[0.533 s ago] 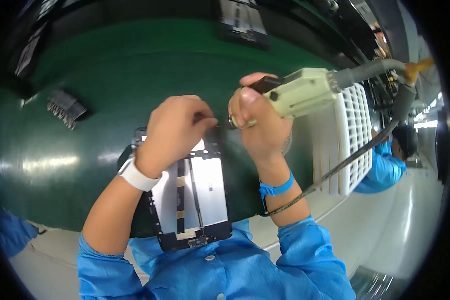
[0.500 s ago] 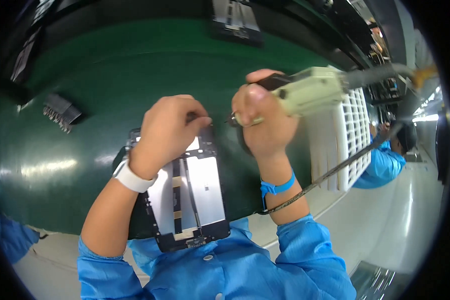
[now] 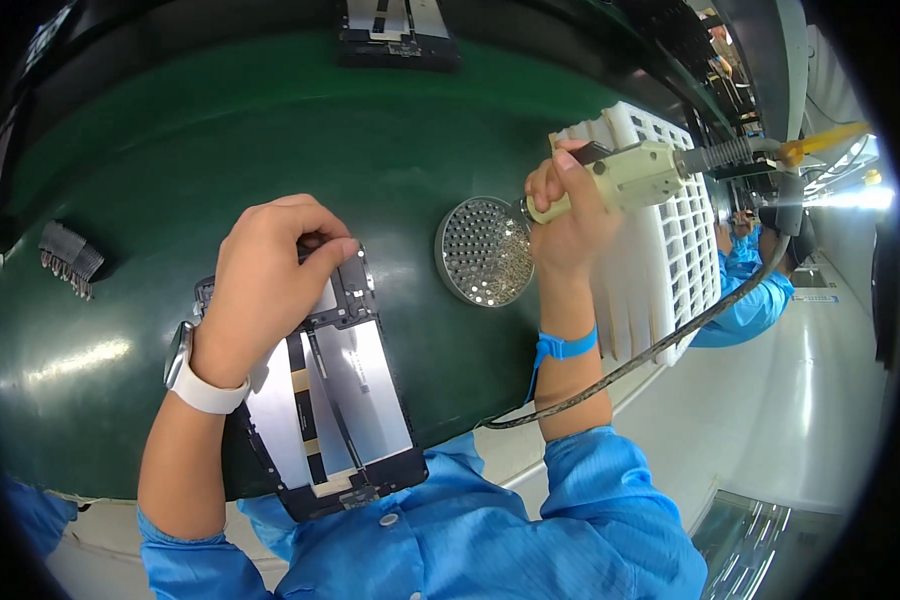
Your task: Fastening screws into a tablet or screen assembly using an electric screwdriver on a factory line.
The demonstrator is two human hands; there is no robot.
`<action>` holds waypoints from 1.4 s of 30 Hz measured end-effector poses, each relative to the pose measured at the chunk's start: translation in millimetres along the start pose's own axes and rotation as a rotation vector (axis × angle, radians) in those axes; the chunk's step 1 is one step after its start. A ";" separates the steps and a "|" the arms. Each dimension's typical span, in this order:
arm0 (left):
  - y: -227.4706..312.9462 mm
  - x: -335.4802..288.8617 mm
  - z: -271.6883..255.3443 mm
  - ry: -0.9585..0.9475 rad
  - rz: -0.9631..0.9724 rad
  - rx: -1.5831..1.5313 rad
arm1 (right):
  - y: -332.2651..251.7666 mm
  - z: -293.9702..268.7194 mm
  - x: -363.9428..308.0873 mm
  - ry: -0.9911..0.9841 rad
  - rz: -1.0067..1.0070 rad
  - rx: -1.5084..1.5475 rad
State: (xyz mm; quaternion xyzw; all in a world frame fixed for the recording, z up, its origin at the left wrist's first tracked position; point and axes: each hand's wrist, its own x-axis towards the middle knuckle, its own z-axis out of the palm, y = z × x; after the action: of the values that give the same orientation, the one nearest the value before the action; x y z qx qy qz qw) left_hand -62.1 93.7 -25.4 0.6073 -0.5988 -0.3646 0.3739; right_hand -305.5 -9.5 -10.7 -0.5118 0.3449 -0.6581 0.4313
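Note:
An opened tablet with a black frame and silvery inner plates lies tilted, its lower end over the bench's near edge. My left hand is closed at its upper end, thumb and forefinger together at the top right corner; the other fingertips are hidden. In my right hand is a pale green electric screwdriver, its cable running off to the right. The screwdriver's nose is at the right rim of a round metal dish with a perforated plate and many small screws; the bit's tip is hard to see.
White grid trays stand stacked right of the dish. A small bundle of dark parts lies on the green bench mat at left. Another opened tablet lies at the back. A dark cord crosses my right forearm. A co-worker's blue sleeve shows at far right.
My right hand has moved the screwdriver away from the tablet, to the right, over to the screw dish, which now shows. The view has shifted; my left hand stays at the tablet's corner.

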 end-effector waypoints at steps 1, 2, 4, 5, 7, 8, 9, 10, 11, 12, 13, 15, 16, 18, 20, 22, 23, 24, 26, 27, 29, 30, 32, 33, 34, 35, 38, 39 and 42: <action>0.1 -0.2 0.6 -0.004 0.000 -0.001 | 1.2 -0.8 0.4 0.003 0.001 -0.003; -0.4 -0.7 0.9 0.004 -0.001 0.001 | 2.5 -1.8 0.5 0.001 0.002 -0.001; 1.4 0.0 1.4 0.008 0.000 0.001 | 4.3 -3.2 1.3 0.003 0.002 -0.005; 3.9 1.2 0.7 0.011 -0.001 0.013 | 5.1 -3.5 2.5 0.010 -0.001 0.005; 3.8 0.9 0.9 0.012 -0.006 0.026 | 6.8 -4.0 1.9 0.018 0.000 0.016; 2.6 0.7 1.2 0.019 0.005 0.025 | 6.5 -4.2 1.5 0.017 0.003 0.015; 2.0 0.6 1.4 0.027 0.017 0.024 | 6.2 -4.3 1.4 0.016 0.005 0.015; 2.3 0.7 1.6 0.026 0.017 0.024 | 6.1 -4.7 1.4 0.017 0.004 0.014; 2.8 0.9 1.6 0.019 0.004 0.026 | 5.9 -5.2 1.5 0.014 0.002 0.008; 2.9 0.7 1.5 0.013 -0.010 0.029 | 6.0 -5.2 1.2 0.011 -0.001 0.004; 2.5 0.5 1.6 0.012 -0.010 0.030 | 5.8 -4.5 0.8 0.012 -0.001 0.004; 1.7 0.2 1.9 0.025 0.021 0.028 | 4.4 -2.7 0.1 0.022 -0.011 -0.006; 2.1 0.0 1.8 0.024 0.023 0.027 | 3.7 -2.5 -0.3 0.023 -0.014 -0.008; 2.1 -0.8 1.1 0.004 0.030 0.009 | 3.8 -2.1 -1.4 0.014 -0.008 0.003; 1.1 -1.0 1.6 0.008 0.032 0.012 | 4.0 -2.8 -2.5 -0.008 -0.008 -0.038; 2.6 -0.8 1.5 0.010 0.039 0.013 | 2.0 -3.1 -2.4 -0.028 -0.010 -0.080; 3.8 -0.5 1.4 0.007 0.029 0.009 | 0.9 -3.0 -2.3 -0.023 -0.010 -0.086; 3.1 -0.6 1.5 0.006 0.015 0.003 | 1.6 -2.6 -2.5 -0.022 -0.006 -0.092; 1.2 -0.2 1.4 0.003 0.023 0.009 | 2.5 -2.9 -2.6 -0.024 -0.009 -0.089; 1.1 -0.1 1.9 0.001 0.032 0.016 | 2.3 -3.7 -2.9 -0.026 -0.013 -0.085; 1.5 0.1 3.6 0.000 0.029 -0.007 | 2.7 -6.2 -2.5 -0.023 -0.009 -0.082; 1.5 -0.5 3.4 0.003 0.023 -0.028 | 3.0 -6.1 -2.6 -0.024 -0.003 -0.075; 1.5 -0.9 2.6 0.005 0.036 -0.010 | 2.5 -5.0 -2.8 -0.036 -0.010 -0.076; 1.3 -3.1 0.6 0.012 0.043 0.009 | 2.7 -2.2 -3.5 -0.053 -0.012 -0.075; 0.7 -3.1 0.2 0.020 0.034 0.010 | 3.1 -0.8 -3.8 -0.062 -0.006 -0.070; -0.1 -0.6 1.7 0.022 0.065 0.012 | 3.1 -1.5 -3.3 -0.003 -0.002 -0.043; -2.8 -3.0 3.0 0.055 0.085 0.040 | -2.0 -3.3 0.1 0.036 -0.043 -0.022; -5.6 -1.9 3.0 0.049 0.117 0.054 | -12.0 1.7 0.9 0.000 -0.030 0.063; -3.8 -1.1 4.9 0.054 0.115 0.056 | -51.4 28.9 -6.0 -0.196 -0.045 0.202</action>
State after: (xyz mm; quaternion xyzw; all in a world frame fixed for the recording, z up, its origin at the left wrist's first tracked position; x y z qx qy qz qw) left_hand -64.8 94.7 -31.0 0.5917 -0.6323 -0.3091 0.3933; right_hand -287.9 15.7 40.0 -0.5351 0.2215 -0.6461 0.4971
